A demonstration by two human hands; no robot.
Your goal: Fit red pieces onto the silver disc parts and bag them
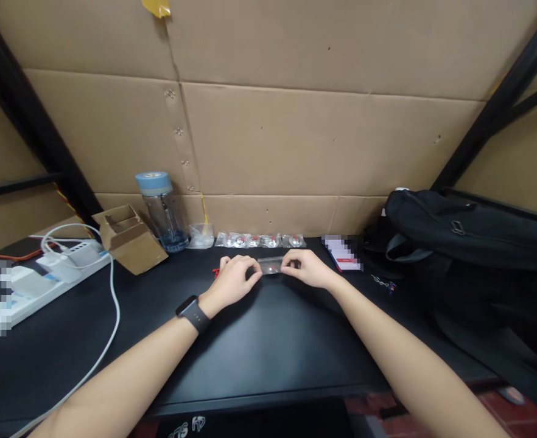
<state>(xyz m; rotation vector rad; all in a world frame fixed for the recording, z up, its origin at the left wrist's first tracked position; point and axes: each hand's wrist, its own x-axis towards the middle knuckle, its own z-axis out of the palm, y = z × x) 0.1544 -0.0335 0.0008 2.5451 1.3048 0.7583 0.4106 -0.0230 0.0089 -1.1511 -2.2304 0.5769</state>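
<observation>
A small clear plastic bag point(271, 266) is stretched between my two hands over the black table. My left hand point(235, 278), with a dark watch on its wrist, pinches the bag's left end between thumb and finger. At the right end, my right hand point(308, 267) grips the bag in the same way. Something small and reddish shows in or behind the clear plastic, too small to name. Beside my left fingers lies a red item point(216, 273), mostly hidden by the hand. Just beyond my hands, several clear packets point(271, 241) with round, shiny contents lie in a row.
On the left stand a power strip point(74, 261) with white cables, an open cardboard box point(131, 240) and a blue-lidded bottle point(161, 213). Toward the right lie a phone point(344, 252), a small chain trinket point(389, 287) and a black backpack point(473, 237). A cardboard wall point(273, 146) closes the back.
</observation>
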